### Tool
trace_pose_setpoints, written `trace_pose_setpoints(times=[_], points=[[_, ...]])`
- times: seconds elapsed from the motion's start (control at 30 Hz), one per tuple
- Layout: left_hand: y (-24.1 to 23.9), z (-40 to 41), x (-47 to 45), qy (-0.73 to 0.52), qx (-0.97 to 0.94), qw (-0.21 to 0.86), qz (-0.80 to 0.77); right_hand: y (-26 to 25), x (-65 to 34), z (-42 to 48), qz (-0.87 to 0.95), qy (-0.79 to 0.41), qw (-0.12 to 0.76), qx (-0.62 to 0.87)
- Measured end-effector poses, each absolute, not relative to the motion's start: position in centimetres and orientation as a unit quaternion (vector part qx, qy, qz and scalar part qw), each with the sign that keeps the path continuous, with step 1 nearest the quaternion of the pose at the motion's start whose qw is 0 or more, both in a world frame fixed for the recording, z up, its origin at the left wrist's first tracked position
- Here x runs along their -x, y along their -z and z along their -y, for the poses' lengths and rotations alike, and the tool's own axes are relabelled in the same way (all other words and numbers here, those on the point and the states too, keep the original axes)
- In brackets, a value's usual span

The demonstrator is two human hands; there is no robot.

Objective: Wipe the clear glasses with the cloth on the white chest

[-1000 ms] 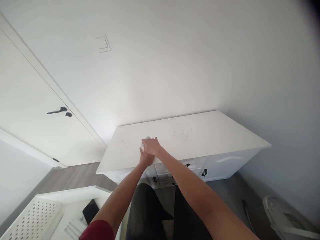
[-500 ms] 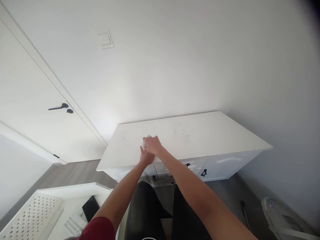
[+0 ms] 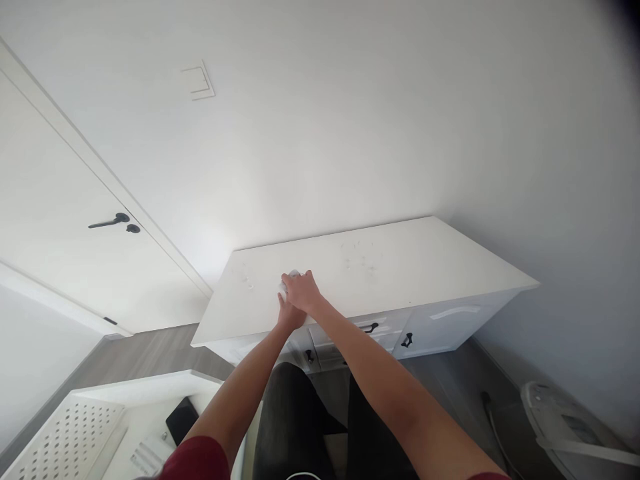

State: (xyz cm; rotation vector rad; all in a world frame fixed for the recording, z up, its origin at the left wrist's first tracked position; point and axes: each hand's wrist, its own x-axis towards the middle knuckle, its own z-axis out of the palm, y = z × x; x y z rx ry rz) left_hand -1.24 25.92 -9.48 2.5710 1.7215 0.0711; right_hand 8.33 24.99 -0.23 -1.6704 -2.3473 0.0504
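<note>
Both my hands are together over the top of a white cabinet (image 3: pixel 430 263). My right hand (image 3: pixel 304 293) is closed around a small whitish, partly see-through object (image 3: pixel 294 273), mostly hidden by the fingers, so its kind is unclear. Just below and partly behind it, my left hand (image 3: pixel 290 315) is closed against the same object, thumb showing on the left side. Clear wet-looking drops or marks (image 3: pixel 363 260) lie on the cabinet top to the right of my hands. A smaller patch of marks (image 3: pixel 247 277) is to the left.
The cabinet stands against a white wall (image 3: pixel 330 133); black handles (image 3: pixel 407 340) stick out from its front. A door with a black lever (image 3: pixel 105 221) is at left. A white desk (image 3: pixel 145 400) with a black phone-like object (image 3: pixel 182 420) is lower left; a white appliance (image 3: pixel 565 420) is lower right.
The view has shifted slightly, so the wall switch and door appear further left. My hands stay together around the pale object in nearly the same place on the cabinet top.
</note>
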Motion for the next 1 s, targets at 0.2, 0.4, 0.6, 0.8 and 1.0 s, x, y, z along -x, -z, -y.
trace_pose_setpoints(times=[0.2, 0.4, 0.6, 0.8, 1.0], points=[[9.2, -25.8, 1.1, -0.020, -0.830, 0.031, -0.556, -0.2, -8.8, -25.6, 0.821, -0.033, 0.115, 0.559], [10.0, -26.4, 1.2, -0.018, -0.820, 0.050, -0.570, -2.4, -11.2, -24.7, 0.802, -0.056, 0.240, 0.544], [10.8, -26.8, 1.4, -0.024, -0.816, 0.052, -0.575, -0.9, -12.7, -23.4, 0.735, -0.064, 0.306, 0.601], [10.9, -26.9, 1.6, -0.019, -0.824, 0.053, -0.563, 4.1, -10.5, -23.8, 0.673, -0.194, 0.408, 0.585], [11.1, -27.0, 1.7, 0.004, -0.826, 0.045, -0.561, 4.8, -10.0, -23.7, 0.664, -0.197, 0.409, 0.594]])
